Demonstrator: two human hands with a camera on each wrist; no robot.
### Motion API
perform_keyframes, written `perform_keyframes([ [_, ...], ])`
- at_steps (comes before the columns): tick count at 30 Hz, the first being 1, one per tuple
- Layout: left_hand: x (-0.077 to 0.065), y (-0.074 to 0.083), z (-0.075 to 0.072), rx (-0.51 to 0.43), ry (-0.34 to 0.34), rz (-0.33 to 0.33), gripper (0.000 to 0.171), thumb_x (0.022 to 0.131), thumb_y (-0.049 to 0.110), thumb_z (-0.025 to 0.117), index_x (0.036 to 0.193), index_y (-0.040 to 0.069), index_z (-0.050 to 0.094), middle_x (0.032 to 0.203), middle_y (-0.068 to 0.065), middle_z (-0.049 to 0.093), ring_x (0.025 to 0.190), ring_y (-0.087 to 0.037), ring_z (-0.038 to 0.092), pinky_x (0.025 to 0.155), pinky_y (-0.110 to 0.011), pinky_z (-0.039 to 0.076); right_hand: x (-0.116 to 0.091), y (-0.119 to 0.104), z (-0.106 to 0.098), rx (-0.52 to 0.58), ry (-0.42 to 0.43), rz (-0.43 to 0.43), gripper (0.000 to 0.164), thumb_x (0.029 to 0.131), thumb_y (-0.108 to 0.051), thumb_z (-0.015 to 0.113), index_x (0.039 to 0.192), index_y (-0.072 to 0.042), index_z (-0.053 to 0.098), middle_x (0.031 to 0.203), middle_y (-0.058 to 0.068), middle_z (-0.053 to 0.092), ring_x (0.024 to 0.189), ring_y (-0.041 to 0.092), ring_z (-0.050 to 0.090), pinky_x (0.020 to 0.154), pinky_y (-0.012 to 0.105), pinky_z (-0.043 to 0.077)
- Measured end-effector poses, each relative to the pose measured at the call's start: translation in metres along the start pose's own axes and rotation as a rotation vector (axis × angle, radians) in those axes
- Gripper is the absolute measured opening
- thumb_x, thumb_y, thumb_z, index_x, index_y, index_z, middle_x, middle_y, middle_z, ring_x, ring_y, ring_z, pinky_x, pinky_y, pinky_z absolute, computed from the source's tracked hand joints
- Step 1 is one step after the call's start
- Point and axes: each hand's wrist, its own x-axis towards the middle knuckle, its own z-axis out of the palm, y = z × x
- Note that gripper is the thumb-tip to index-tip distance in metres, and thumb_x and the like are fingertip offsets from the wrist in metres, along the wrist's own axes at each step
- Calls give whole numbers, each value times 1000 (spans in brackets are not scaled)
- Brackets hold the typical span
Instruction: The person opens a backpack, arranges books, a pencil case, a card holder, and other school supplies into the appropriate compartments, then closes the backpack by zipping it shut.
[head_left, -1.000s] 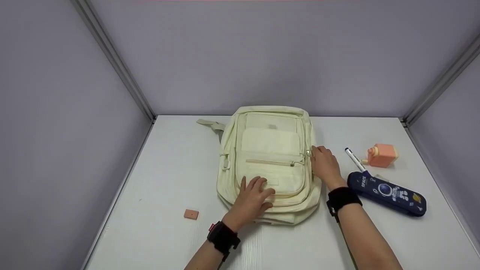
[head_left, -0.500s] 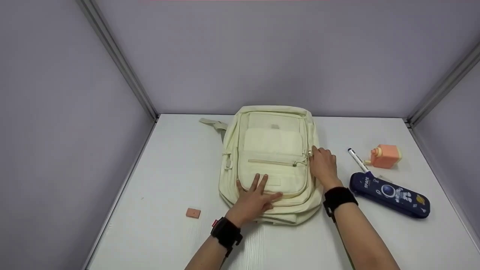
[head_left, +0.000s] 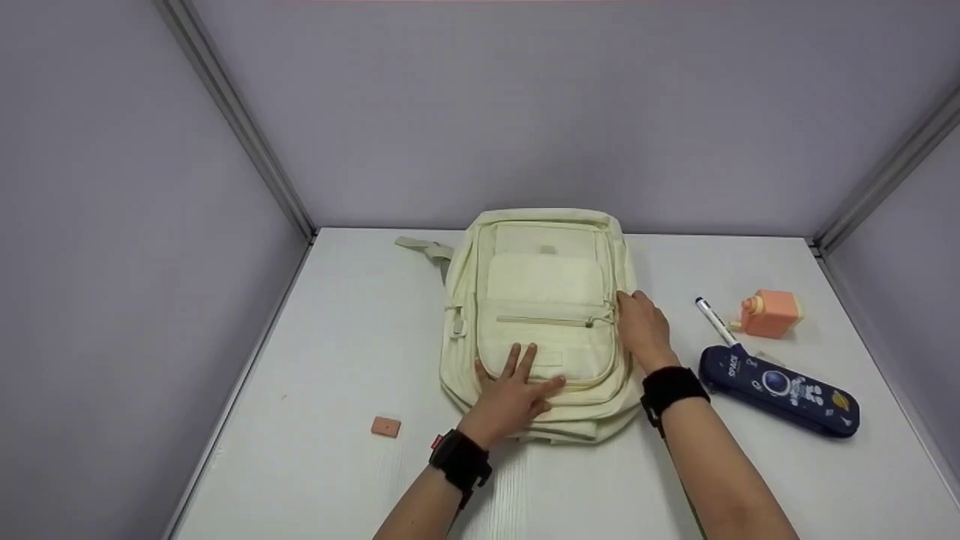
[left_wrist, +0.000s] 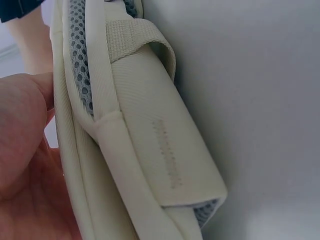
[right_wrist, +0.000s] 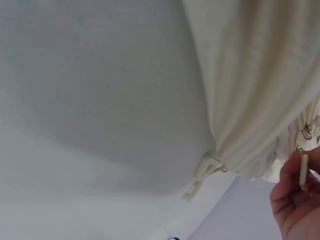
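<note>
A cream backpack (head_left: 546, 277) lies front side up on the white table. My left hand (head_left: 510, 401) rests on its lower front with spread fingers. In the left wrist view, that hand (left_wrist: 30, 145) lies against the bag's edge, beside a padded mesh strap (left_wrist: 80, 50). At the bag's right side is my right hand (head_left: 643, 328). The right wrist view shows the right hand (right_wrist: 297, 200) pinching a cream zipper pull (right_wrist: 304, 170) between thumb and finger. How far that zipper is run along cannot be told.
Right of the bag lie a dark blue pencil case (head_left: 780, 391) with space pictures, a white marker (head_left: 716, 321) and an orange pencil sharpener-like box (head_left: 771, 313). A small orange-pink block (head_left: 385, 427) lies at left. Grey panels (head_left: 555, 112) bound the table.
My left hand has settled flatter on the bag, its fingers straighter and more spread. The right hand stays by the bag's right side, having shifted only slightly.
</note>
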Motion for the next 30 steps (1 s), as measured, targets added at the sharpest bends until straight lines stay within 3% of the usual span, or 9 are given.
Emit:
perform_keyframes([
  [6,4,0,-2,-2,-16,-14,50,97,51,51,145,51,39,162,-14,12,147,-38,8,93,-83,15,-2,-3,-1,-86,-80,-47,29,101,2,45,125,12,56,94,31,58,80,44,61,65,51,52],
  [11,4,0,-4,5,-7,-10,49,97,51,51,145,50,39,162,-15,14,147,-39,9,92,-83,17,-5,-7,-1,-83,-161,-7,34,107,-7,34,114,16,57,84,28,57,69,42,60,56,51,49],
  [20,2,-2,-5,-26,3,8,48,98,48,51,145,48,42,161,-16,15,146,-39,11,92,-83,16,-24,-6,0,-102,-194,24,25,101,-2,44,92,10,64,81,26,62,68,41,63,54,51,50],
  [26,-2,-1,-8,-31,-9,-7,48,98,48,52,144,48,43,161,-16,15,146,-39,11,92,-83,15,-38,-19,1,-128,-226,20,18,96,4,49,95,10,67,81,24,64,70,39,65,55,47,52],
  [30,-2,-1,-8,-37,-20,-6,48,97,48,53,144,49,43,161,-15,16,147,-38,10,92,-83,16,-46,-22,-1,-130,-244,40,16,93,5,51,87,7,66,81,25,65,68,37,65,54,47,51],
])
